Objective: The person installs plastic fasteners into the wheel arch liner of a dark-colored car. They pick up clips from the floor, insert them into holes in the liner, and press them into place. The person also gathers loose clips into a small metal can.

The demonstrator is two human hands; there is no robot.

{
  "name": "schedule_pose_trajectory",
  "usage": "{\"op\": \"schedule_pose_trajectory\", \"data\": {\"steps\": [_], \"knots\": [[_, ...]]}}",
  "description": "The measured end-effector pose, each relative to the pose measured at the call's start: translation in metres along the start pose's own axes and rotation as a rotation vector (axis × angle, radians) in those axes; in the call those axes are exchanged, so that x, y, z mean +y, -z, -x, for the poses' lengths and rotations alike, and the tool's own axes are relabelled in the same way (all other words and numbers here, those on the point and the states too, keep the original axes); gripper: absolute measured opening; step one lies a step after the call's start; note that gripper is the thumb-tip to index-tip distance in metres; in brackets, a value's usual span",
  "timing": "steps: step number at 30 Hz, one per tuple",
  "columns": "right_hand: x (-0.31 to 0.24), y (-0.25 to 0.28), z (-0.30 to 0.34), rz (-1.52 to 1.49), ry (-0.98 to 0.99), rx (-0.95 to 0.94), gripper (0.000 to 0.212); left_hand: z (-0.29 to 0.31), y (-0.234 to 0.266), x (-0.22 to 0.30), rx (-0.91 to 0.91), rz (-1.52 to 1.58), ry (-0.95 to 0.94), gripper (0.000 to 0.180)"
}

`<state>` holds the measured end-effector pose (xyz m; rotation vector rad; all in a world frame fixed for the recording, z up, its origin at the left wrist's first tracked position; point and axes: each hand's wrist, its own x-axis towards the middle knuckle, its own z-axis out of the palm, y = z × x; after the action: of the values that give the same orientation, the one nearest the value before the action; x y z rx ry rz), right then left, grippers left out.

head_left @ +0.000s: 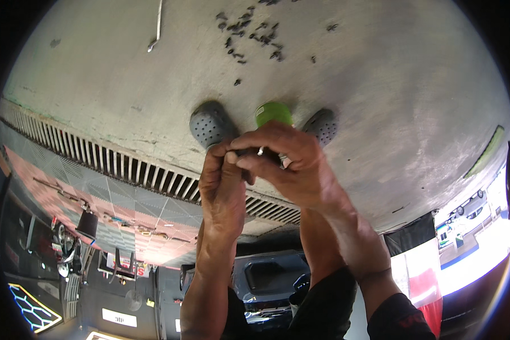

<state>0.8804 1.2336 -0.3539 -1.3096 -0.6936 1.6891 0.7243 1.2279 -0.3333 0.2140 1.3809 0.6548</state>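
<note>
My left hand (224,184) and my right hand (292,156) meet fingertip to fingertip in front of me, above the floor. Both are closed in a pinch. Whatever lies between the fingertips is hidden or too small to name. A small bright bit shows in the gap between my right thumb and fingers; its kind is unclear. Just beyond my right hand a green container (273,112) stands on the floor, partly covered by that hand. Farther off, several small dark bolts or screws (260,37) lie scattered.
Grey perforated clogs (211,123) are on my feet, either side of the container. A thin metal wrench (156,31) lies at the far left. A slotted drain grate (127,168) crosses the floor, with patterned tiles (153,218) beyond it. A dark vehicle (266,277) shows at the lower edge.
</note>
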Motion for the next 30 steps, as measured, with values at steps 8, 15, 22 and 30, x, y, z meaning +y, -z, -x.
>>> {"op": "schedule_pose_trajectory", "data": {"steps": [8,15,22,30], "knots": [[0.018,0.019,-0.02,0.259,-0.084,0.209,0.02,-0.006,0.008,-0.007,0.05,-0.045,0.056,0.026],[0.109,0.109,-0.099,0.378,-0.192,0.616,0.029,0.0,-0.012,0.005,0.082,-0.135,0.159,0.031],[0.15,0.16,-0.149,0.413,-0.237,0.568,0.043,0.0,-0.011,0.008,-0.033,-0.027,0.174,0.031],[0.119,0.121,-0.162,0.711,-0.154,0.628,0.05,0.003,-0.009,0.017,-0.018,-0.002,0.181,0.033]]}}
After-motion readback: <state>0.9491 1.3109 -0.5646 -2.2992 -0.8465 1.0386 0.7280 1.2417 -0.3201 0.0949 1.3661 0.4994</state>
